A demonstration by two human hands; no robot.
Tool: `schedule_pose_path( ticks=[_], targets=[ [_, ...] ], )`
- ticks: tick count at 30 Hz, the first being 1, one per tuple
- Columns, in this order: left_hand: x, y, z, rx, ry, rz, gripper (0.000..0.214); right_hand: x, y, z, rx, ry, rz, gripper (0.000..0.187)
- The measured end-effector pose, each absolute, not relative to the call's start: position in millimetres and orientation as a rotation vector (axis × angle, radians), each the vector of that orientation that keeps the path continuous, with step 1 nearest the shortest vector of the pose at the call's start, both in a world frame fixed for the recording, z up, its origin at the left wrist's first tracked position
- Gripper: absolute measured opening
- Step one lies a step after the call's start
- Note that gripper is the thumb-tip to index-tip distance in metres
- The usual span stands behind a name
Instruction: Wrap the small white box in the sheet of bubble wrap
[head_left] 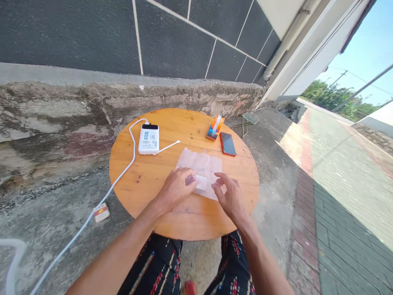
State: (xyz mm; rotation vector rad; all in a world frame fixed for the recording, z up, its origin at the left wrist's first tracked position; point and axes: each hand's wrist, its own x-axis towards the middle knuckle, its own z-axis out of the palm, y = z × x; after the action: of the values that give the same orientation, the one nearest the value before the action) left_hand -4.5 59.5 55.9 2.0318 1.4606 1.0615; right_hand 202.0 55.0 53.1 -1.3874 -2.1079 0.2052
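The white box [201, 183] lies on the wrap [201, 161], near the middle of the table [135, 180]. The wrap is spread flat, its far part not folded over, so the work looks early. The left hand [178, 184] curls at the box's left end; whether it grips, I cannot tell. The right hand [229, 194], fingers parted, seems to hold nothing. Far right, the tape [215, 127] stands apart, beside the phone [228, 144].

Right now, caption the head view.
Left hand at small white block on translucent square plastic sheet, right hand opposite, over round brown wooden table.
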Motion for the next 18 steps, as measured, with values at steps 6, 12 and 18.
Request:
schedule_pose_path(
  ticks=[6, 12, 18],
  targets=[
    [-2, 62, 56, 1.909, 1.483, 1.078, 0.007, 198, 49, 53, -1.364, -2.1, 0.015, 0.025],
    [-1, 54, 51, 1.829, 1.444, 1.079, 0.01, 181, 8, 57, -1.265, -2.177, -0.189, 0.022],
    [0, 45, 50, 1.847, 1.444, 1.073, 0.01, 170, 5, 50, -1.223, -2.342, -0.08, 0.027]
  ],
)
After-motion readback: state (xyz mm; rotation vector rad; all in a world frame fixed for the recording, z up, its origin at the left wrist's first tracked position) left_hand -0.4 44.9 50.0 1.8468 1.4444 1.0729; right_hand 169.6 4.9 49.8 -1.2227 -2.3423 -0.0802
